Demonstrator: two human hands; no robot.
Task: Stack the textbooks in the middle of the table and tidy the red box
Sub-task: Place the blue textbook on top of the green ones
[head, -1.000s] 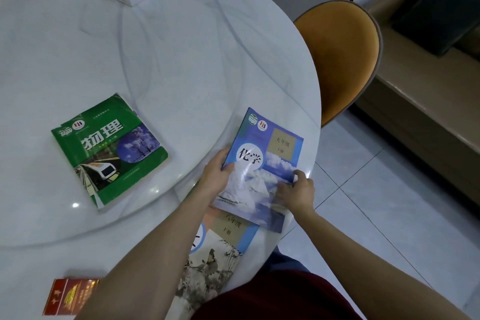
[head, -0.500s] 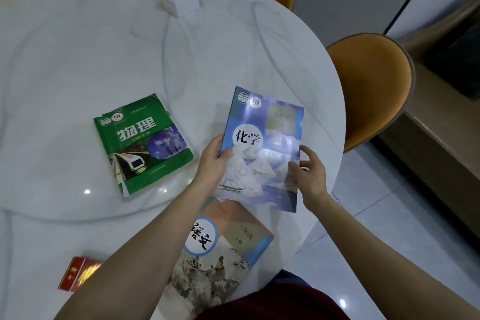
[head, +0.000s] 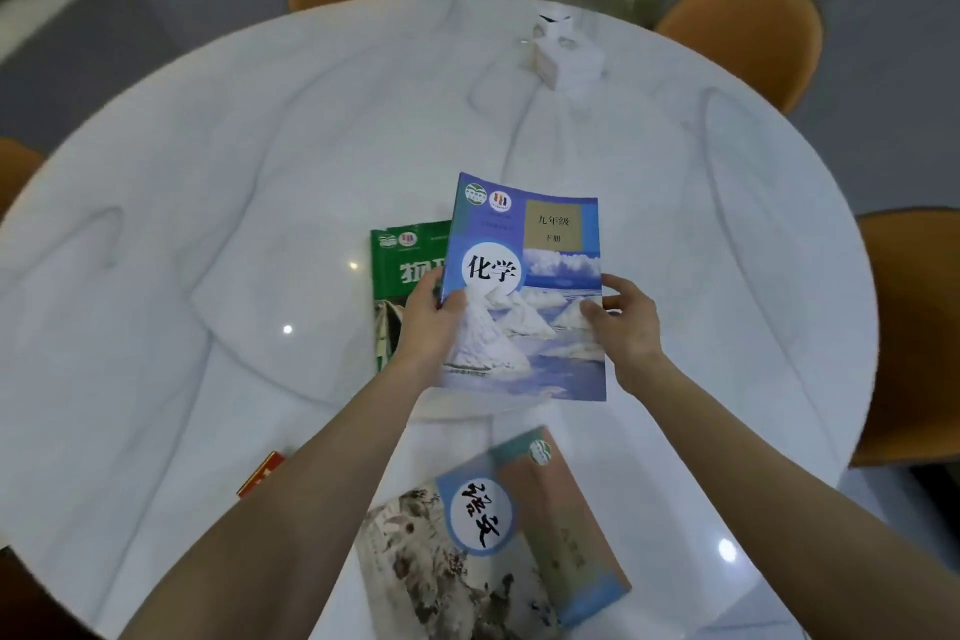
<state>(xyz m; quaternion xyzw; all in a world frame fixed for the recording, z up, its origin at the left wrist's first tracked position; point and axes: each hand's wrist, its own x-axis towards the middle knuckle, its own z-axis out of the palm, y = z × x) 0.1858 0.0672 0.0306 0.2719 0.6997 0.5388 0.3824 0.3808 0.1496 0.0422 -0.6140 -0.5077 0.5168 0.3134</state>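
Note:
I hold the blue chemistry textbook (head: 540, 265) above the round marble table (head: 208, 203). My left hand (head: 431, 322) grips its left edge and my right hand (head: 623, 322) grips its right edge. The book partly covers the green physics textbook (head: 402, 265), which lies flat near the table's middle. A third textbook (head: 498, 530), with an ink painting and a blue circle on its cover, lies near the front edge. The red box (head: 260, 476) peeks out beside my left forearm, mostly hidden.
A white tissue box (head: 563, 52) stands at the far side of the table. Orange chairs (head: 748, 26) ring the table at the back, right and left.
Both hands have carried the blue book up off the table edge and leftward, over the green book. The view has swung to take in the whole table.

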